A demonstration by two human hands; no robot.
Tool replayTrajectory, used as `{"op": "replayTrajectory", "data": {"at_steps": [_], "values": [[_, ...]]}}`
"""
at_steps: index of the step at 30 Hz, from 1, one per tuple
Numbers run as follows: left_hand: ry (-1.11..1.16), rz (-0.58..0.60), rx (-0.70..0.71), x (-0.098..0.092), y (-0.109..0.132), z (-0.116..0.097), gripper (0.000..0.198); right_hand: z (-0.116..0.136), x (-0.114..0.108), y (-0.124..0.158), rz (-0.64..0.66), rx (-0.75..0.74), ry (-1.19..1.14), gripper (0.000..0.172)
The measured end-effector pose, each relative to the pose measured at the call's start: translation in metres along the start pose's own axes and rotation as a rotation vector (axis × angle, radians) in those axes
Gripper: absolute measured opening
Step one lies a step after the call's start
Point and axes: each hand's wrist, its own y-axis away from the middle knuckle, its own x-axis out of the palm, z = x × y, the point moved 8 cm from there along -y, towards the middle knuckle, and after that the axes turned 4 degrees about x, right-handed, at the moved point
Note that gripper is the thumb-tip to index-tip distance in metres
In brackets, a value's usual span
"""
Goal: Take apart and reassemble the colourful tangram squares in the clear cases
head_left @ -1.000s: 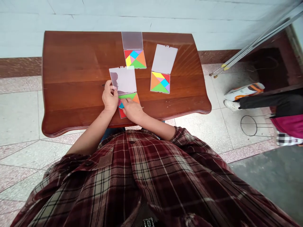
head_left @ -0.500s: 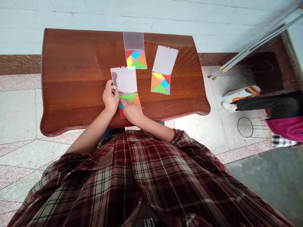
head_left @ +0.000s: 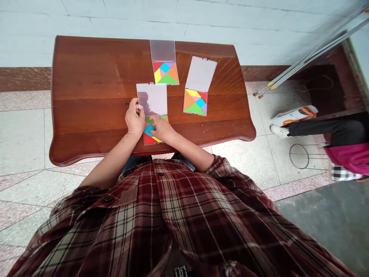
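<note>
The nearest tangram case (head_left: 145, 144) lies on the wooden table with its clear lid (head_left: 152, 98) swung back, away from me. My left hand (head_left: 135, 120) is at the case's left side, fingers curled and thumb at the lid's lower left edge. Over the coloured pieces rests my right hand (head_left: 162, 129), thumb and forefinger apart, fingertips touching near the green triangle (head_left: 147, 119). A blue piece (head_left: 148, 129), a red piece (head_left: 148, 139) and part of a yellow one show beside it. The orange piece is mostly covered by my right hand.
Two more open tangram cases, each with its pieces fitted in, lie farther back: one case (head_left: 166, 73) behind, another case (head_left: 195, 102) to the right. The table (head_left: 89, 96) stands against the wall. A seated person's leg (head_left: 311, 127) and crutches (head_left: 288, 73) are at the right.
My right hand has shifted slightly up and lifted its thumb side, uncovering the blue, red and yellow pieces. The near case has turned a little straighter. My left hand stays nearly in place.
</note>
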Motion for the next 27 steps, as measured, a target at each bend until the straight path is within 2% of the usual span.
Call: {"op": "replayTrajectory", "data": {"at_steps": [3,8,11,15,19,23,27], "values": [[0.007,-0.019,0.009,-0.001,0.000,-0.001,0.030,-0.003,-0.003,-0.002,0.003,0.027,-0.043,0.045],[0.004,-0.026,-0.005,-0.001,-0.001,-0.001,0.031,-0.005,0.000,-0.006,0.072,0.034,-0.188,0.021],[-0.004,-0.022,-0.023,-0.002,-0.001,-0.002,0.030,-0.001,-0.001,-0.005,0.073,0.008,-0.174,0.015],[0.009,-0.027,-0.019,-0.002,-0.001,-0.003,0.027,0.011,-0.014,0.005,-0.036,-0.053,0.029,0.025],[0.023,-0.052,-0.013,-0.003,-0.001,0.000,0.031,0.022,-0.008,0.017,0.016,-0.039,0.204,0.035],[0.048,-0.057,0.003,-0.002,-0.001,0.002,0.030,0.029,-0.002,0.027,0.009,-0.006,0.260,0.038],[0.048,-0.053,-0.007,-0.001,-0.001,0.000,0.026,0.028,-0.001,0.030,0.002,0.045,0.224,0.042]]}}
